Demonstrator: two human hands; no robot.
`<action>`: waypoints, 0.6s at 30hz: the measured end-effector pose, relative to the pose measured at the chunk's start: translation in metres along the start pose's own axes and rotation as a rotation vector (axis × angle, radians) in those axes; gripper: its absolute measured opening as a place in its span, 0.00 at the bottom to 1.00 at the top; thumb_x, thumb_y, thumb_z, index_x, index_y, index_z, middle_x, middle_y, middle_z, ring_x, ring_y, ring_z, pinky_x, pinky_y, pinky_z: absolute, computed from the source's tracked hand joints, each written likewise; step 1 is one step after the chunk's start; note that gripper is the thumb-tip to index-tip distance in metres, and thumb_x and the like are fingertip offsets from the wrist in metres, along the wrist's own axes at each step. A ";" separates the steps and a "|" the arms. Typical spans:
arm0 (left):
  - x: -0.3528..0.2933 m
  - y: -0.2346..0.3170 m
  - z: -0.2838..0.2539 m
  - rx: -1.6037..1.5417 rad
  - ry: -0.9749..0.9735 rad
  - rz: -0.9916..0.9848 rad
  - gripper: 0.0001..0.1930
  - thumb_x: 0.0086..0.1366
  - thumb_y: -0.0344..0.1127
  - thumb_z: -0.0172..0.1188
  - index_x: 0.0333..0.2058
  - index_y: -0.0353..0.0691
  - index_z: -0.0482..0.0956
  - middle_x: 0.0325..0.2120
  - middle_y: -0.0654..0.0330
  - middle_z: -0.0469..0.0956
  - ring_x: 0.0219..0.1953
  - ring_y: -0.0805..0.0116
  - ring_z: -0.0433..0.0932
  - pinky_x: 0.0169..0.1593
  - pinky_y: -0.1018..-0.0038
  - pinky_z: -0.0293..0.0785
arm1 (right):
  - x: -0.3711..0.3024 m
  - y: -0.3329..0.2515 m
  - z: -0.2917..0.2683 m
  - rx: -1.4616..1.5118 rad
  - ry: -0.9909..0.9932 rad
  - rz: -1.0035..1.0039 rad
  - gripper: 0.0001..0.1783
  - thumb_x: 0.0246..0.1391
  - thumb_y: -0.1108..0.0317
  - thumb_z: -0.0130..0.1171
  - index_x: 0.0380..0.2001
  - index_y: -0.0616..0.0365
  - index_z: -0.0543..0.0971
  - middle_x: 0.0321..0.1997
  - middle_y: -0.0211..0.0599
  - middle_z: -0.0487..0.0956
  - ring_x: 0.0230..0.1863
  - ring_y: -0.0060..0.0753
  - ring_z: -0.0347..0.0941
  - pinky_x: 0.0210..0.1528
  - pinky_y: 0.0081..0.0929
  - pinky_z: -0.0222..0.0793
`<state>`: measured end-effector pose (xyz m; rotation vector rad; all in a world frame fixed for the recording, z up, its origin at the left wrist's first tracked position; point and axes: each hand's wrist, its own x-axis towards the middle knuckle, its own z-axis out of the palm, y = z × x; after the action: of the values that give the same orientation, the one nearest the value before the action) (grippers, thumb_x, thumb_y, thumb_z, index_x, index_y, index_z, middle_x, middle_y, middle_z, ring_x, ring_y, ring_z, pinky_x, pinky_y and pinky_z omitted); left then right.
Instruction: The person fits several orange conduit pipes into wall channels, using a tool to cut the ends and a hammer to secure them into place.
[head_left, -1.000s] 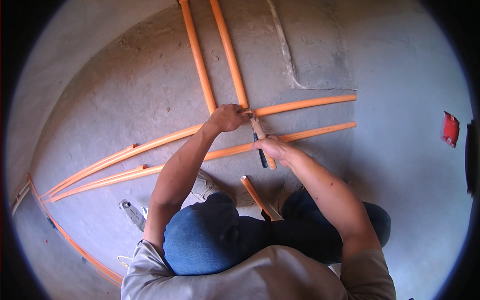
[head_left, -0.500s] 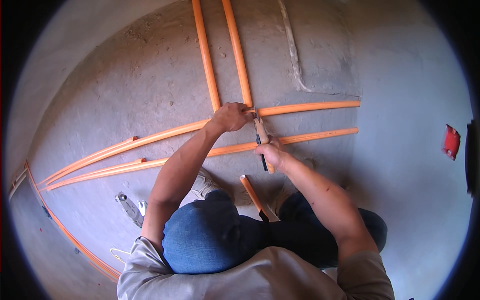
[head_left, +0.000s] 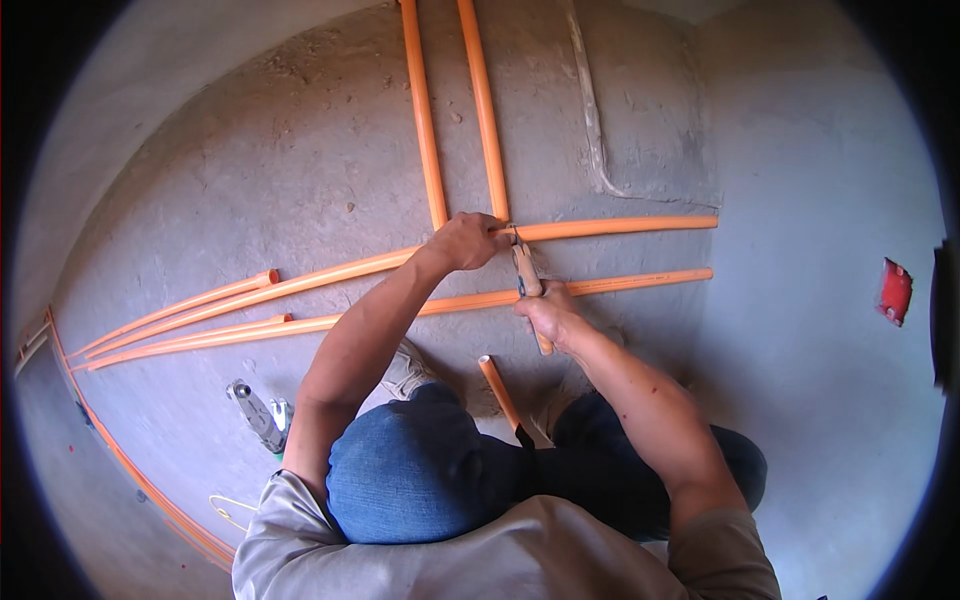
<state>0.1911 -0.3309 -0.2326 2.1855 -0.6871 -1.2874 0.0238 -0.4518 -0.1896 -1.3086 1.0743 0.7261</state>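
Note:
My left hand [head_left: 468, 241] is closed round the upper crosswise orange pipe [head_left: 610, 228], where an upright orange pipe [head_left: 487, 120] meets it; the fingers hide the joint. In my right hand [head_left: 549, 312] is a pair of pliers [head_left: 526, 266] with tan handles, squeezed together. Its narrow jaws touch the upper pipe right beside my left fingertips; whether they bite into it is too small to tell. A lower orange pipe [head_left: 640, 284] passes behind my right hand. Between my knees a short orange pipe [head_left: 498, 388] sticks up, its end uncovered.
A second upright orange pipe [head_left: 427, 130] stands left of the joint. More orange pipes [head_left: 200, 299] lie to the left, some with wider sockets. A grey metal tool [head_left: 258, 414] rests by my left elbow. At right, a red box [head_left: 894, 291] sits in the wall.
The pliers' handles were spread, with a dark one showing apart from the tan one; now my right hand has squeezed them together. My left hand stays at the joint. The view has shifted slightly.

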 end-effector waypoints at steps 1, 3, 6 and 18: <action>0.000 0.003 -0.003 -0.001 0.002 0.002 0.28 0.68 0.59 0.59 0.48 0.36 0.84 0.44 0.40 0.82 0.50 0.43 0.81 0.55 0.57 0.75 | -0.001 0.000 -0.001 0.004 0.007 0.006 0.08 0.46 0.72 0.65 0.29 0.64 0.78 0.25 0.37 0.77 0.23 0.30 0.74 0.24 0.34 0.71; 0.001 0.011 -0.011 0.056 -0.092 0.003 0.27 0.68 0.57 0.60 0.47 0.36 0.84 0.44 0.40 0.82 0.50 0.43 0.81 0.55 0.57 0.75 | -0.004 0.000 -0.003 -0.030 0.032 -0.004 0.07 0.46 0.73 0.65 0.29 0.63 0.78 0.25 0.36 0.77 0.23 0.30 0.74 0.24 0.34 0.71; 0.000 0.008 -0.005 0.106 -0.055 0.081 0.25 0.70 0.55 0.56 0.43 0.34 0.84 0.42 0.41 0.83 0.48 0.42 0.81 0.54 0.55 0.76 | 0.001 0.008 -0.009 -0.048 -0.020 -0.014 0.07 0.47 0.73 0.65 0.28 0.62 0.78 0.25 0.34 0.76 0.23 0.29 0.73 0.23 0.33 0.70; -0.064 0.087 -0.018 0.476 0.013 0.391 0.16 0.58 0.42 0.63 0.40 0.39 0.86 0.34 0.52 0.87 0.39 0.53 0.87 0.39 0.58 0.83 | 0.019 0.004 -0.045 -0.012 -0.385 -0.047 0.14 0.47 0.75 0.64 0.41 0.59 0.80 0.35 0.29 0.80 0.34 0.24 0.75 0.41 0.26 0.74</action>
<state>0.1654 -0.3514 -0.1282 2.2469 -1.4538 -0.9738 0.0183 -0.4978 -0.2053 -1.1413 0.7275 0.9066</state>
